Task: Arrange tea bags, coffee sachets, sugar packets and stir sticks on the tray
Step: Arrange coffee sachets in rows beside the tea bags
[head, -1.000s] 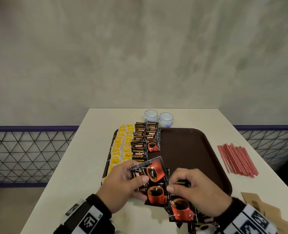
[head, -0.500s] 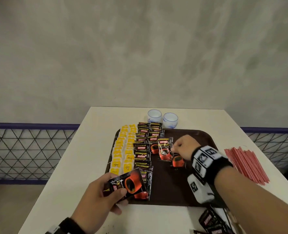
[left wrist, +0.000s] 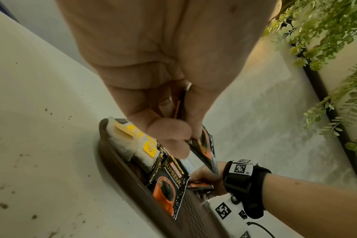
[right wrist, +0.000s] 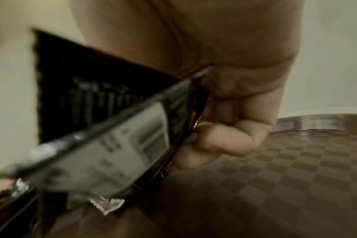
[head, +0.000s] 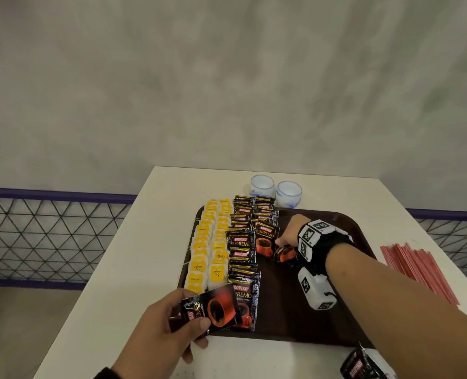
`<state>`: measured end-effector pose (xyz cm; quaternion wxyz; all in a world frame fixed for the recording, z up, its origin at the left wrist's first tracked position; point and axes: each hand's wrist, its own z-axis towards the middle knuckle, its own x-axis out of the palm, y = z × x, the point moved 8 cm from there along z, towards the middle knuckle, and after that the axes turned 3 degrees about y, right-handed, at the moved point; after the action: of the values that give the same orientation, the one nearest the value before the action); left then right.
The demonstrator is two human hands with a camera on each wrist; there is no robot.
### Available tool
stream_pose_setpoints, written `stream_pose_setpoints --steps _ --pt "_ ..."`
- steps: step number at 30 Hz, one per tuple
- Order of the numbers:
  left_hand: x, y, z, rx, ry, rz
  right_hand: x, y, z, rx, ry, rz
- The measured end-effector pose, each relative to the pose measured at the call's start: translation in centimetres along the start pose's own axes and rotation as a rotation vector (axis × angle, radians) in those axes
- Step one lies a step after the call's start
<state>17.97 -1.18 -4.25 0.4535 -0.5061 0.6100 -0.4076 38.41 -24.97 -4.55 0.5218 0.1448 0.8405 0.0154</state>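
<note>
A brown tray (head: 331, 318) lies on the white table (head: 134, 269). Two rows of yellow tea bags (head: 210, 250) fill its left side, with rows of black coffee sachets (head: 242, 243) beside them. My right hand (head: 291, 232) reaches over the tray's middle and pinches coffee sachets (head: 284, 251) (right wrist: 104, 145) low over the second sachet row. My left hand (head: 161, 332) hovers at the tray's near left corner, gripping more coffee sachets (head: 213, 309) (left wrist: 204, 145) between thumb and fingers. Red stir sticks (head: 418, 269) lie on the table to the right.
Two small white cups (head: 274, 187) stand behind the tray. More loose coffee sachets (head: 361, 365) lie on the table at the near right edge. A wire fence (head: 49, 236) runs beyond the table. The tray's right half is bare.
My right hand left the near pile and carried sachets out over the tray's middle, then lowered them by the second row. My left hand drew back towards the tray's near left corner.
</note>
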Motion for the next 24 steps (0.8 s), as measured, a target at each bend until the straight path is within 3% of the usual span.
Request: stream_pose_setpoints --steps 9,15,20,24 --pt "0.4 0.3 -0.2 -0.043 -0.001 0.065 -0.8 -0.2 -0.6 0.001 -0.042 -0.088" --pt "1.0 0.2 0.1 -0.026 0.014 0.039 -2.5 -1.3 -1.1 -0.092 -0.148 0.133" --pt "0.7 -0.8 0.4 0.058 0.005 0.045 -3.2 -2.8 -2.8 -0.133 -0.255 0.277" --pt "1.7 -4.1 1.7 0.192 0.062 0.211 -3.2 -4.7 -3.2 -0.119 -0.26 0.316"
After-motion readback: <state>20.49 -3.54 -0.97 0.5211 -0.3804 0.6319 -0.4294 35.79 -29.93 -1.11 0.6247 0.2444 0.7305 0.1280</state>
